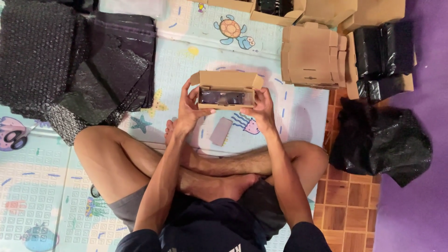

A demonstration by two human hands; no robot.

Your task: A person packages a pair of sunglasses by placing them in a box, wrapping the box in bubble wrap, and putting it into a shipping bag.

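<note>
I hold a small open cardboard box in front of me with both hands. Inside it lies a dark item wrapped in clear plastic. My left hand grips the box's left end, thumb on its front edge. My right hand grips the right end. The box's lid flap stands open away from me. A small grey-purple flat piece lies on the mat just below the box, near my foot.
I sit cross-legged on a patterned play mat. Black bubble wrap sheets are piled at the left. Folded cardboard boxes and black-wrapped packs are at the upper right. A black plastic bag lies at the right.
</note>
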